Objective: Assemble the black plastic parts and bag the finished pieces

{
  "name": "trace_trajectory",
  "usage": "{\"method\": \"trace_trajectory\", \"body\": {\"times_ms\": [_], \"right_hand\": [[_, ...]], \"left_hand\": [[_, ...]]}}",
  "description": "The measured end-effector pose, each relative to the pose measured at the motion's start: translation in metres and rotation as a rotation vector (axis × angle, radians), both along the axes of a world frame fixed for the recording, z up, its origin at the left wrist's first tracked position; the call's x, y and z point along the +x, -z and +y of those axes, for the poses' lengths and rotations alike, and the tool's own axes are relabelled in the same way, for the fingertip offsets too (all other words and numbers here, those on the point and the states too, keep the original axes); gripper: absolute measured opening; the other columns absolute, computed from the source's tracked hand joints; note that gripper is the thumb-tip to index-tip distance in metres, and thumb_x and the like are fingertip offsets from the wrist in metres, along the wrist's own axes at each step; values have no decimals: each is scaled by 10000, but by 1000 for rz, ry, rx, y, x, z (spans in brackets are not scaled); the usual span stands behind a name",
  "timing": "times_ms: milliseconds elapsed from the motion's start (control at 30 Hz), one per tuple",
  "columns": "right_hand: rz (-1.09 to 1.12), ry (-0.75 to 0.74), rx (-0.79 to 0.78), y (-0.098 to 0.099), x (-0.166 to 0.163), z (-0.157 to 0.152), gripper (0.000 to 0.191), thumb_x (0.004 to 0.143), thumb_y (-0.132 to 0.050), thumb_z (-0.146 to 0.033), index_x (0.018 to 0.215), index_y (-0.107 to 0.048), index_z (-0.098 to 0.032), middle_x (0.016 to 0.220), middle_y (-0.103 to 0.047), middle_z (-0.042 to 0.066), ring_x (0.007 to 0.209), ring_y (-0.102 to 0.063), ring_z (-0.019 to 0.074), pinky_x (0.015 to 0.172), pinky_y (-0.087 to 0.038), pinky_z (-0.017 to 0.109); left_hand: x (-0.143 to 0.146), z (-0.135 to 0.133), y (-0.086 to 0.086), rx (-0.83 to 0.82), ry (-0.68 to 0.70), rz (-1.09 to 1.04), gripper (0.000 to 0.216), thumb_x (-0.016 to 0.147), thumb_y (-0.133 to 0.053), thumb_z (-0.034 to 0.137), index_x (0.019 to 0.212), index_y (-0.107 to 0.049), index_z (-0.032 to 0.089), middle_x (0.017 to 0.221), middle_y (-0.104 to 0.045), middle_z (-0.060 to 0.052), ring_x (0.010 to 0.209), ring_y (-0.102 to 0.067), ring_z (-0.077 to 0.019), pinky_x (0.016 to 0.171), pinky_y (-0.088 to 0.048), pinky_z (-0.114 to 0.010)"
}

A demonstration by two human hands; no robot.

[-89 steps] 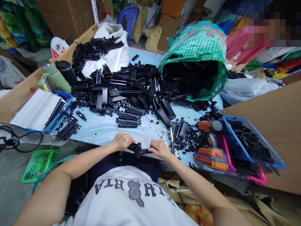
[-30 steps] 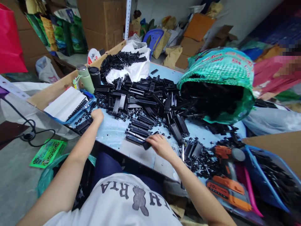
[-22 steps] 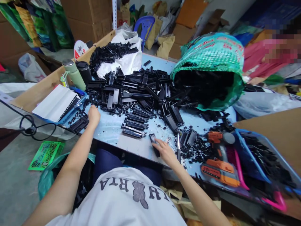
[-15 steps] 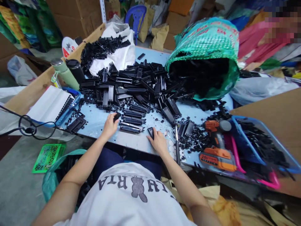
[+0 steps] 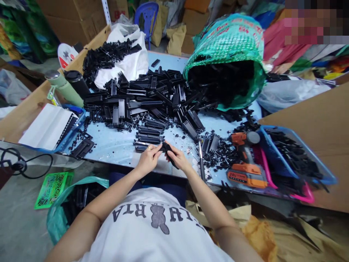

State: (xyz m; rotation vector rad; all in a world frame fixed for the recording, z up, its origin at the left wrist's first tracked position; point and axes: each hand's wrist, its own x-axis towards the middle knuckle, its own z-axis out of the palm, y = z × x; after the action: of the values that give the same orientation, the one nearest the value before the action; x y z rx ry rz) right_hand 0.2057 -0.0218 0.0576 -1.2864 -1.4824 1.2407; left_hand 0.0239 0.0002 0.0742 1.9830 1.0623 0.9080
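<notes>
Over the front edge of the table, my two hands meet at a black plastic part (image 5: 172, 161). My right hand (image 5: 178, 157) is closed around its long body, which slants down toward me. The fingers of my left hand (image 5: 148, 160) pinch a small black piece (image 5: 165, 147) against its upper end; its exact shape is hidden by the fingers. Just beyond lies a row of black folded tools (image 5: 148, 137), side by side. Behind them spreads a heap of black fork-ended plastic parts (image 5: 152, 87), with loose screws (image 5: 128, 125) along its near side.
An orange cordless drill (image 5: 247, 160) and a black-handled tool (image 5: 201, 162) lie to the right, beside a blue bin (image 5: 297, 156) of black parts. A green woven sack (image 5: 226, 47) opens toward the heap. At left stand a green bottle (image 5: 64, 89) and a notebook (image 5: 47, 127).
My left hand has moved right with its small black piece and joined my right hand. The two black pieces are now together. The view has shifted slightly.
</notes>
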Motion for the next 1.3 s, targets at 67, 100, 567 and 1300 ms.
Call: {"method": "trace_trajectory", "body": {"times_ms": [67, 100, 567, 1300], "right_hand": [[-234, -46, 120, -7, 11, 1, 552, 861, -470, -464, 1369, -395, -261, 1010, -638, 54, 729, -593, 144, 712, -511, 319], [-363, -72, 177, -9, 16, 0, 542, 861, -483, -443, 1366, -398, -264, 1092, -622, 68, 841, -600, 172, 791, -491, 344], [-1156, 293, -73, 28, 19, -18, 620, 848, -480, -481, 1362, -392, -146, 1128, -543, 193, 1081, -487, 316, 872, -404, 439], [0, 264, 183, -7, -37, -13, 484, 864, -468, -462, 1317, -477, -291, 1004, -531, 72, 707, -540, 133, 553, -544, 277]], "left_hand": [[-6, 3, 0, 24, 5, 17, 353, 911, -420, 310, 1209, -570, 196, 883, -537, -56, 821, -551, -140, 783, -463, -274], [-10, 5, 1, 31, -16, 25, 352, 913, -414, 295, 1215, -565, 196, 889, -537, -56, 829, -553, -140, 790, -461, -273], [-10, -8, 31, -147, -181, -20, 323, 916, -408, 310, 1164, -580, 194, 937, -576, -70, 858, -586, -162, 803, -480, -320], [24, -21, 11, 94, -319, -216, 385, 939, -343, 317, 1229, -546, 164, 905, -542, -78, 819, -547, -139, 769, -473, -282]]}}
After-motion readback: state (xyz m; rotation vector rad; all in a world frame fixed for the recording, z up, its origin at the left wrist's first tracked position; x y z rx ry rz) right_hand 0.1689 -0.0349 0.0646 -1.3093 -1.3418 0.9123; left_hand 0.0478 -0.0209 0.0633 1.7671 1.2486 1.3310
